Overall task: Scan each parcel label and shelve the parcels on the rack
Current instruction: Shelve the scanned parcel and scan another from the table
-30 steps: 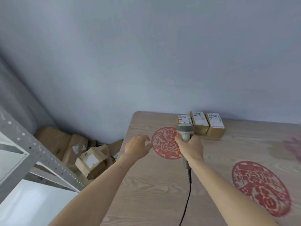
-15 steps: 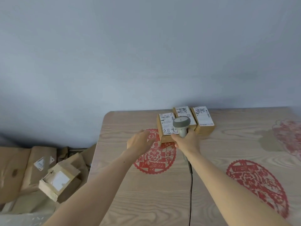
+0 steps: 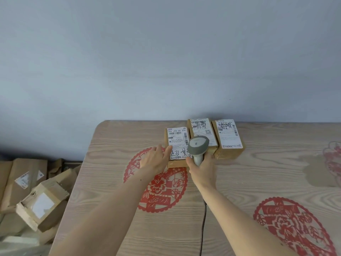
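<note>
While the right hand (image 3: 202,168) wraps its fingers around the handle of a grey barcode scanner (image 3: 198,146), the left hand (image 3: 155,159) reaches forward with fingers straight and loosely spread, holding nothing. Its fingertips (image 3: 168,149) lie at the near left edge of the nearest parcel (image 3: 177,145), though whether they touch it cannot be told.

That small brown box sits on a wood-grain table (image 3: 114,163), with its white label (image 3: 177,140) facing up. From the left hand it lies at about one o'clock, just beyond the fingers. Its long axis runs from twelve to six o'clock, away from the person. The scanner's head hovers at the box's right edge, at three o'clock from the label, with its cord (image 3: 203,224) trailing back toward the person.

Two more labelled parcels, the middle parcel (image 3: 201,128) and the right parcel (image 3: 228,137), stand side by side at one to two o'clock behind the scanner. The left hand is the nearer one for lifting the first box. The rack is out of view. Loose cardboard boxes (image 3: 42,206) are piled on the floor at nine o'clock.
</note>
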Action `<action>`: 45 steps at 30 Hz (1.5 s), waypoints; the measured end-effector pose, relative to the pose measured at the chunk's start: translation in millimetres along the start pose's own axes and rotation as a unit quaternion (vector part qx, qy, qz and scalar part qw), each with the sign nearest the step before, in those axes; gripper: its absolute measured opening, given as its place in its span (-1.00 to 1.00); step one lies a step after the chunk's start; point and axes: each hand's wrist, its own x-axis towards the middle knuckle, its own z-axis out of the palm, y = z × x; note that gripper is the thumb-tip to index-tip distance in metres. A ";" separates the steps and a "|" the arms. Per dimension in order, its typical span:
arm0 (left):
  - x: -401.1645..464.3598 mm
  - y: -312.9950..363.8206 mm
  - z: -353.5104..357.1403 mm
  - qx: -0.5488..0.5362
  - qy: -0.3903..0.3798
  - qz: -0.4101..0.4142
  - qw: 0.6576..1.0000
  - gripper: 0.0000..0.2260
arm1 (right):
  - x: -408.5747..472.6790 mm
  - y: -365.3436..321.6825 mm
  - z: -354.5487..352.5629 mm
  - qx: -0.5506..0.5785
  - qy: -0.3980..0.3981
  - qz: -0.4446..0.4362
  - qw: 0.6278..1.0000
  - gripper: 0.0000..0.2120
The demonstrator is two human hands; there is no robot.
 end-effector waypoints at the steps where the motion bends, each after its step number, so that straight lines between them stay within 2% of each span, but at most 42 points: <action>1: 1.2 -0.2 1.5 0.001 0.000 -0.002 1.000 -0.22 | 1.9 1.7 1.1 0.001 -0.001 -0.001 1.000 -0.67; 5: -3.3 3.8 8.1 -0.031 -0.018 0.007 0.999 -0.35 | 5.0 1.9 1.6 0.002 0.001 0.003 1.000 -0.71; 8: -12.0 3.6 14.5 -0.088 -0.010 0.013 0.996 -0.24 | 3.0 1.2 -3.6 0.000 -0.004 0.005 1.000 -0.71; 10: -19.5 2.6 17.5 -0.132 -0.012 0.014 0.991 -0.25 | 1.1 2.0 -9.1 0.006 -0.006 -0.002 1.000 -0.71; 14: -46.9 13.4 12.6 -0.198 -0.014 0.026 0.980 -0.54 | -9.2 0.0 -25.0 0.023 -0.020 -0.024 0.999 -0.67; 16: -61.9 20.3 9.3 -0.225 -0.009 0.037 0.974 -0.59 | -16.9 -1.1 -34.0 0.033 -0.028 -0.040 0.998 -0.66; 25: -127.0 25.4 6.8 -0.301 0.079 0.014 0.950 -0.39 | -58.3 -15.8 -77.1 0.071 -0.081 -0.088 0.990 -0.73; 29: -151.7 22.6 3.8 -0.310 0.091 0.015 0.946 -0.45 | -87.7 -28.3 -96.8 0.095 -0.086 -0.102 0.987 -0.83; 33: -172.9 14.0 5.6 -0.327 0.100 0.021 0.940 -0.37 | -121.7 -39.7 -106.1 0.107 -0.114 -0.096 0.983 -0.84; 36: -181.3 -1.7 10.8 -0.338 0.099 0.021 0.936 -0.37 | -143.8 -41.4 -106.9 0.107 -0.161 -0.087 0.977 -0.86; 39: -190.4 -11.2 9.7 -0.339 0.104 0.035 0.934 -0.38 | -163.8 -43.6 -108.3 0.142 -0.228 -0.060 0.961 -0.80; 43: -200.3 -20.3 9.0 -0.333 0.110 0.032 0.936 -0.21 | -185.9 -43.2 -109.0 0.179 -0.283 -0.053 0.941 -0.80; 45: -203.0 -25.2 11.5 -0.325 0.116 0.046 0.938 -0.18 | -195.2 -43.7 -108.9 0.201 -0.301 -0.048 0.931 -0.81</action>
